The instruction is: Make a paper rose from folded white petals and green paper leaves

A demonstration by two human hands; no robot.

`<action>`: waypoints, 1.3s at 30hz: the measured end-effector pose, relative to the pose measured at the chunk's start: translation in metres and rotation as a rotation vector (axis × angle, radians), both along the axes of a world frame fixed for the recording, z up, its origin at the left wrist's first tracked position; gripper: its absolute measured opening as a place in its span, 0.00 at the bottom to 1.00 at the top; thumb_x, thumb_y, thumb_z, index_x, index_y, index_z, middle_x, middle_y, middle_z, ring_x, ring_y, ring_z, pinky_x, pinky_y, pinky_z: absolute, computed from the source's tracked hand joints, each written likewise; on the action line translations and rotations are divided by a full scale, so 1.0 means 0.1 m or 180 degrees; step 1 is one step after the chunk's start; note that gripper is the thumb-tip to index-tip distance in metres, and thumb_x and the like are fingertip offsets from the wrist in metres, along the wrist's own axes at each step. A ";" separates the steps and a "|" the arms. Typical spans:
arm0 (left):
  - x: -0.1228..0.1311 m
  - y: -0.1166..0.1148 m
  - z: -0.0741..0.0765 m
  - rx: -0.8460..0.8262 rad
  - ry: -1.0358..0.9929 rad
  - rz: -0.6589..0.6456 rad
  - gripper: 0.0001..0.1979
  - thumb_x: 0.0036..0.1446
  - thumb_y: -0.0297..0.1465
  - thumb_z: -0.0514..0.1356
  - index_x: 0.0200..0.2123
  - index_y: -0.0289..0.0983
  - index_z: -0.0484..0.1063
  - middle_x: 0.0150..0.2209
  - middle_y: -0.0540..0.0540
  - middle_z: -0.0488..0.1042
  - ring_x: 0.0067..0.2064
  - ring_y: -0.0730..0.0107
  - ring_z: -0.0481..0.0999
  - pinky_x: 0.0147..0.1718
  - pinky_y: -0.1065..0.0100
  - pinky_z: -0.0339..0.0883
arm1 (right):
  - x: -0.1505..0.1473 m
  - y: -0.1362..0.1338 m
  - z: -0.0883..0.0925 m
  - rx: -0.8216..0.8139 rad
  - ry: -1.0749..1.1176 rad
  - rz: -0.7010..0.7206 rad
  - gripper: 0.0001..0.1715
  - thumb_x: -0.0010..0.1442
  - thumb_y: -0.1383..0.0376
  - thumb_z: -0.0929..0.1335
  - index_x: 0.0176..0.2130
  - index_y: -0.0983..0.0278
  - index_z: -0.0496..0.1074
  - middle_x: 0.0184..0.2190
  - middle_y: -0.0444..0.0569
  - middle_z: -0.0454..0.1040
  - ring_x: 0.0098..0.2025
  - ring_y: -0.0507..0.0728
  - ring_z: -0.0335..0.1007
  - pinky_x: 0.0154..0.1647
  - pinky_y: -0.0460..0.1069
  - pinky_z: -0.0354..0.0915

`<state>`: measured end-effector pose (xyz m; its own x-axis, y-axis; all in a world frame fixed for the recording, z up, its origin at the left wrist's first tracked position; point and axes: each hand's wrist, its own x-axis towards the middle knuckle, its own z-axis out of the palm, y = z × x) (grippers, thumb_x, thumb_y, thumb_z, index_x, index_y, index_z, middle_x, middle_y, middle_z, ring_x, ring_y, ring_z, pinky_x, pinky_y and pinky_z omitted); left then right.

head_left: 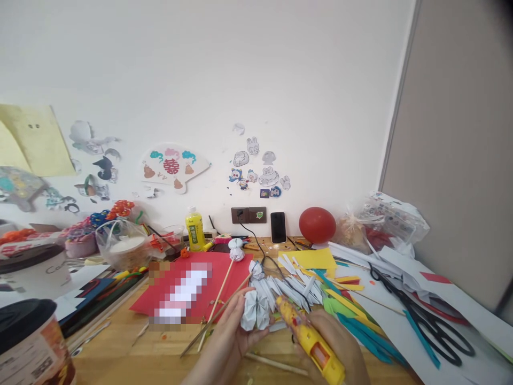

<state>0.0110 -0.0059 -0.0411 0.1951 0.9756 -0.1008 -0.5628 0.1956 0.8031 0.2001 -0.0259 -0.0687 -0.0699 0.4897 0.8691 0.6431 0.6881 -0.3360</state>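
My left hand point(228, 334) is closed around a white folded paper flower point(255, 313) low in the middle of the view, just above the wooden table point(120, 355). My right hand point(340, 347) grips a yellow glue gun point(310, 339), whose tip points up-left toward the paper flower. Behind the flower lies a pile of white folded paper strips point(286, 286). Thin wooden sticks point(218, 302) lie slanted beside my left hand, one of them topped by another white paper flower point(236, 249).
A red paper sheet point(224, 278) lies behind the hands. Coloured paper strips point(352, 315) and black scissors point(425, 315) lie right. A yellow bottle point(194, 229), a phone point(278, 226) and a red balloon point(317, 224) stand by the wall. Cups point(32, 342) are at left.
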 end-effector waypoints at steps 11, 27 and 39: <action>0.13 -0.09 -0.12 0.0252 0.0012 -0.0306 0.30 0.38 0.33 0.73 0.47 0.42 0.68 0.49 0.43 0.73 0.48 0.54 0.76 0.45 0.60 0.68 | -0.05 0.09 -0.13 -0.0443 0.0514 0.0189 0.22 0.49 0.66 0.70 0.45 0.58 0.66 0.36 0.47 0.74 0.37 0.59 0.74 0.35 0.49 0.70; 0.10 -0.05 -0.26 0.1398 0.1326 -0.0039 0.25 0.43 0.40 0.69 0.45 0.41 0.70 0.45 0.41 0.74 0.51 0.51 0.68 0.49 0.58 0.62 | -0.20 0.07 -0.21 -0.0746 0.0535 0.0493 0.27 0.46 0.68 0.71 0.47 0.59 0.65 0.41 0.50 0.74 0.40 0.59 0.74 0.37 0.50 0.71; 0.04 -0.10 -0.22 0.1732 0.1829 0.0007 0.19 0.48 0.36 0.66 0.45 0.40 0.70 0.43 0.41 0.74 0.45 0.55 0.73 0.42 0.64 0.66 | -0.22 -0.05 -0.12 -0.0720 0.0684 0.0594 0.27 0.48 0.69 0.66 0.49 0.58 0.63 0.42 0.50 0.73 0.43 0.60 0.73 0.38 0.50 0.71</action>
<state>0.0153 -0.0161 -0.0635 0.2552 0.9171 0.3061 -0.0308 -0.3087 0.9507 0.1782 -0.0310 -0.0809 -0.0037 0.6673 0.7447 0.4115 0.6798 -0.6071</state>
